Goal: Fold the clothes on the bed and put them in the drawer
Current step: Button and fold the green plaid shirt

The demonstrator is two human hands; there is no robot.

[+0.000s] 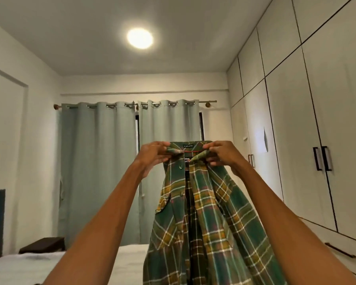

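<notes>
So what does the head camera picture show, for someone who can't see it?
Two hands, left hand and right hand, hold a green plaid shirt up by its collar above a white bed, facing pale curtains.

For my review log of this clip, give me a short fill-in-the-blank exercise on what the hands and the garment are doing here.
1. Both hands, left hand and right hand, pinch the green and yellow plaid flannel shirt at its ____.
2. The shirt's front hangs ____, not buttoned.
3. Behind the shirt hang pale ____ curtains.
4. The white bed lies ____ the raised shirt.

Missing words: collar; open; green; below
</notes>
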